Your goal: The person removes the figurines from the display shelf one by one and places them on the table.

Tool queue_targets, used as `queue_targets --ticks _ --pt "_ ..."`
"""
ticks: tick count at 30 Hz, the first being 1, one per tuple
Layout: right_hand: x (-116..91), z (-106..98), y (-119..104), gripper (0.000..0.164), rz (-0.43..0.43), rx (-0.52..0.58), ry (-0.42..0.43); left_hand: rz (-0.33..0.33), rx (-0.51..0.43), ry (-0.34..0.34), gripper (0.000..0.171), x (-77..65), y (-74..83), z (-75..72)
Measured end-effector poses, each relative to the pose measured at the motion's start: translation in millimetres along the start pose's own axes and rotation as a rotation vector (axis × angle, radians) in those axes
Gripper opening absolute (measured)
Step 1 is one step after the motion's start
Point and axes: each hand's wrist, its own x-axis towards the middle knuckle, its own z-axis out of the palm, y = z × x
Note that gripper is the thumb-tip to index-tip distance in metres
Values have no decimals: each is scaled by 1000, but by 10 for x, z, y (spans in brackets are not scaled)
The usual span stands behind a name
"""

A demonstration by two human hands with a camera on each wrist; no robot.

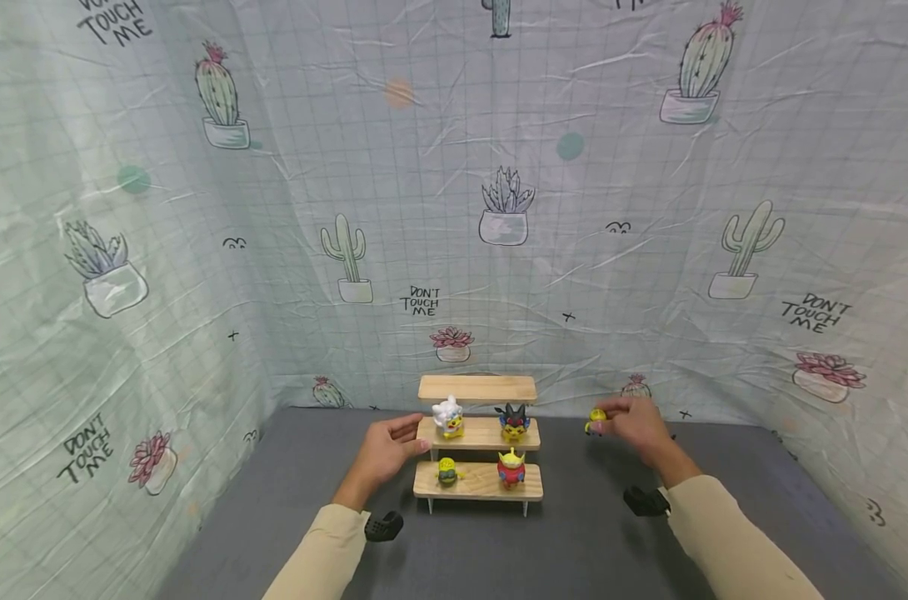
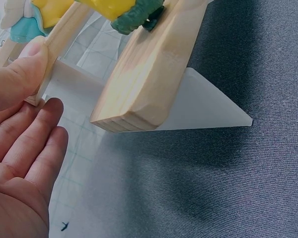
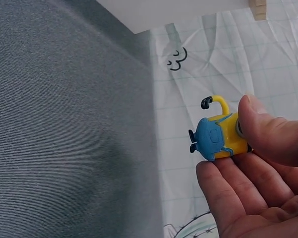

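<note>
A wooden three-tier display shelf [image 1: 478, 482] stands on the dark table. With thumb and fingers, my left hand [image 1: 385, 452] grips the left end of its middle board [image 2: 69, 32]. To the right of the shelf, my right hand [image 1: 639, 427] pinches a small yellow Minion figure [image 3: 216, 136] in blue overalls, held up by its head end. On the middle board sit a white-hooded yellow figure [image 1: 448, 418] and a black-and-yellow figure [image 1: 513, 422]. The lowest board carries a yellow-and-green Minion figure [image 1: 447, 472] at left and a red-suited three-eyed alien figure [image 1: 511, 469] at right.
The top board [image 1: 477, 387] holds no figure. White triangular side supports [image 2: 203, 104] prop the boards. Behind the dark grey table [image 1: 289, 517] hangs a pale cactus-print sheet [image 1: 394, 167], which also covers both sides.
</note>
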Motion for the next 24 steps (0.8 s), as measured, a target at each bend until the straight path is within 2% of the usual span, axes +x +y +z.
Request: queue_targets --ticks 24 --pt "17 118 111 34 30 12 18 -9 3 7 54 -6 16 4"
